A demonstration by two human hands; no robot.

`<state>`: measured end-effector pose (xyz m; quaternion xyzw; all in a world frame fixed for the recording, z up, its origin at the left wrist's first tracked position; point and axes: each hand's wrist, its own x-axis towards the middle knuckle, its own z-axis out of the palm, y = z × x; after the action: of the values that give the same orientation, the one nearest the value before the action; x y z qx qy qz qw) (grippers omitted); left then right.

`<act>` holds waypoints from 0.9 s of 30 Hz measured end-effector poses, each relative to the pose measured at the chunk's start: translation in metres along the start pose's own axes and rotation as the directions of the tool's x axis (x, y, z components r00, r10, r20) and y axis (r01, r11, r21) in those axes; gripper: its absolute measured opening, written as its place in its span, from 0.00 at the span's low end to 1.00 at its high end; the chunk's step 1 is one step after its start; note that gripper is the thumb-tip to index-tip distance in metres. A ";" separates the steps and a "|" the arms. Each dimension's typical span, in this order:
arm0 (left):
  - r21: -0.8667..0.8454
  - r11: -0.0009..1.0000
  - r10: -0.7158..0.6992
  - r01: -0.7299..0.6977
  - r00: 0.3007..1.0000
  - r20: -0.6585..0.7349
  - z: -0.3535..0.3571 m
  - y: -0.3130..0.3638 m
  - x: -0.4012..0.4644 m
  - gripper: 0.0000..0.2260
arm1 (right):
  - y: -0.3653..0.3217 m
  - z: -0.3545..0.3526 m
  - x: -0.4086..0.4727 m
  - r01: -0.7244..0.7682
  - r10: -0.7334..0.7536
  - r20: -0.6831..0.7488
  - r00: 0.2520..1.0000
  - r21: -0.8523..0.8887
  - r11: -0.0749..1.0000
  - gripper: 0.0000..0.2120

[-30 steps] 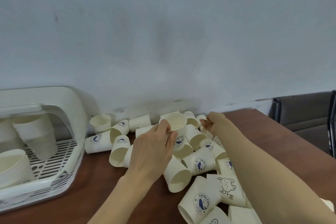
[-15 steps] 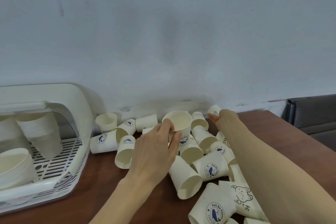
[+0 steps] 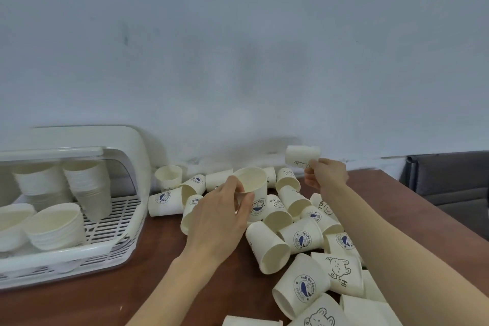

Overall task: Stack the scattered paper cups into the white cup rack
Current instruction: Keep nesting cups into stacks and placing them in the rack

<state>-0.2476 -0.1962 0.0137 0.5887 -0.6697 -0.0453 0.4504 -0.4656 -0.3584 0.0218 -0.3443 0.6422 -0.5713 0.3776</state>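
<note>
Several cream paper cups [image 3: 300, 239], some printed with a blue whale badge or a bear, lie scattered on the brown table [image 3: 111, 296]. My left hand [image 3: 219, 217] grips an upright cup [image 3: 251, 188] by its rim and side, lifted a little above the pile. Further back near the wall, my right hand [image 3: 324, 173] pinches another cup [image 3: 301, 156], held on its side in the air. The white cup rack [image 3: 105, 243] stands at the left and holds several stacks of nested cups [image 3: 55, 225].
A pale wall [image 3: 238, 61] runs along the table's far edge. The rack's curved white cover [image 3: 127, 140] arches over its back. A grey upholstered seat [image 3: 449, 180] sits beyond the table's right edge.
My right hand has lifted a cup from the back of the pile and raised it near the wall. My left hand keeps its cup, slightly higher than before.
</note>
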 end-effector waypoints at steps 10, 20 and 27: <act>0.022 1.000 -0.001 0.001 1.000 -0.002 -0.054 0.010 -0.034 0.07 | -0.022 -0.026 -0.096 0.275 -0.221 0.262 0.939 -0.189 0.943 0.03; 0.169 0.986 -0.010 0.013 1.000 -0.019 -0.111 0.009 -0.069 0.08 | -0.040 -0.008 -0.176 0.540 -0.351 0.478 0.805 -0.346 0.767 0.05; 0.182 0.982 -0.034 0.044 0.998 -0.057 -0.146 0.000 -0.095 0.07 | -0.039 0.014 -0.231 0.669 -0.356 0.609 0.708 -0.420 0.613 0.05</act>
<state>-0.1610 -0.0488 0.0472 0.6415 -0.6470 0.0236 0.4115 -0.3425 -0.1674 0.0811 -0.7485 0.5484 -0.3144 0.2002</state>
